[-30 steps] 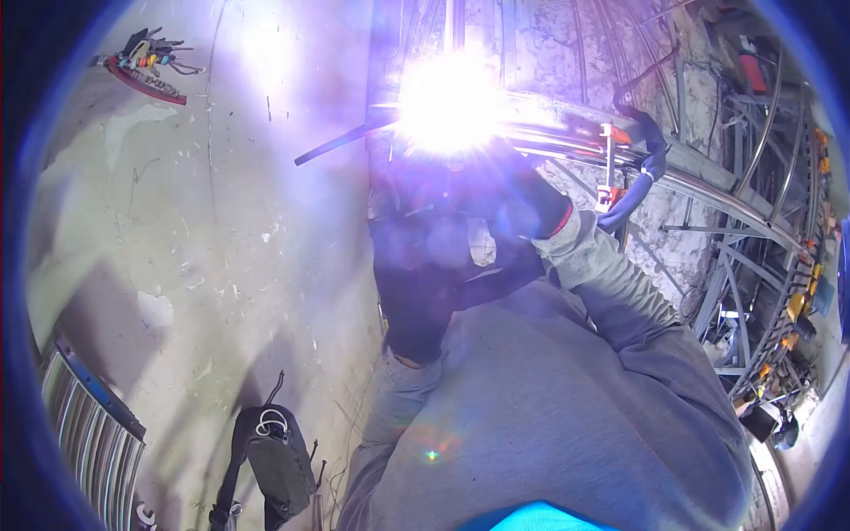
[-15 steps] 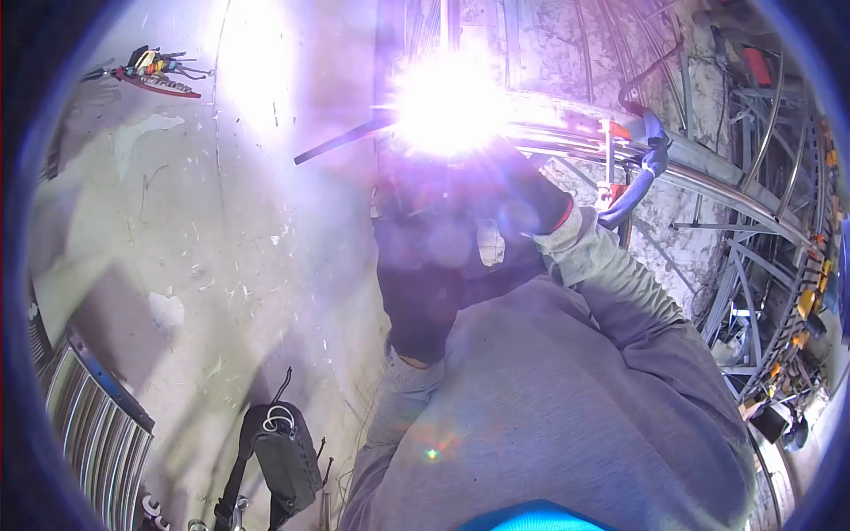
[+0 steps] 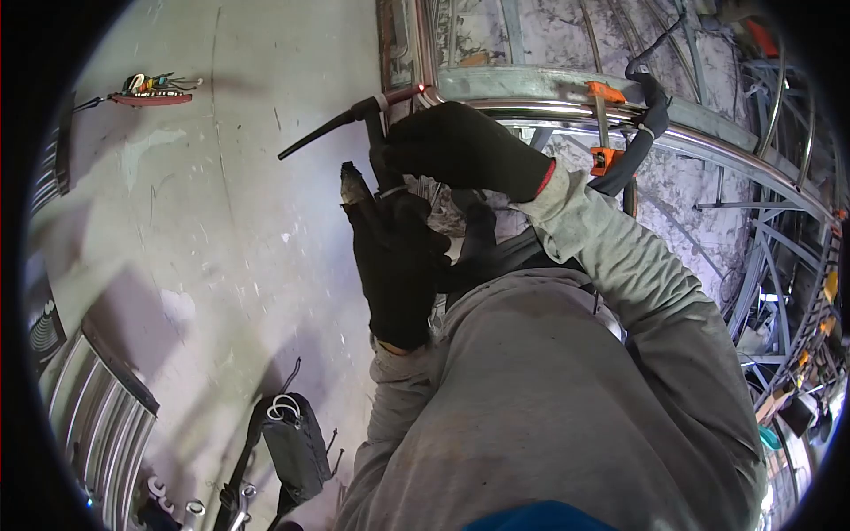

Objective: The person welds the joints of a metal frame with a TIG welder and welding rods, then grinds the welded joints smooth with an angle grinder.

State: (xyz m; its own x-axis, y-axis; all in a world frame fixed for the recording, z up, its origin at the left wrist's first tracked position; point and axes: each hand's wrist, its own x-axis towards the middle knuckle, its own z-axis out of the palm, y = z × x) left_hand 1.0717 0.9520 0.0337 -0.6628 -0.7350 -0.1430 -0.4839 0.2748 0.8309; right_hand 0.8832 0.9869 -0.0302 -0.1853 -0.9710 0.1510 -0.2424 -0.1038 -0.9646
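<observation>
My right hand (image 3: 469,150), in a black glove with a red cuff edge, is closed around the handle of a TIG welding torch (image 3: 376,133). The torch's long black back cap points left, and its reddish nozzle points right at a shiny metal tube (image 3: 427,53), its tip glowing faintly at the bend. My left hand (image 3: 398,274), also black-gloved, is closed at the lower end of the torch handle, just below a pale tie. One left finger with a worn, frayed tip sticks up. The left fingertips are partly hidden.
Orange clamps (image 3: 606,161) grip curved tubes on a flat metal bar (image 3: 531,84). Dark sleeved cable (image 3: 642,146) loops beside them. On the pale tabletop (image 3: 257,221) lie a black pouch (image 3: 297,447), wrenches (image 3: 243,500), curved metal strips (image 3: 111,434) and a red-edged bundle (image 3: 155,91).
The bright welding arc has gone out, leaving only a small glow at the torch tip. Both gloves and the torch now show clearly. The view has shifted slightly.
</observation>
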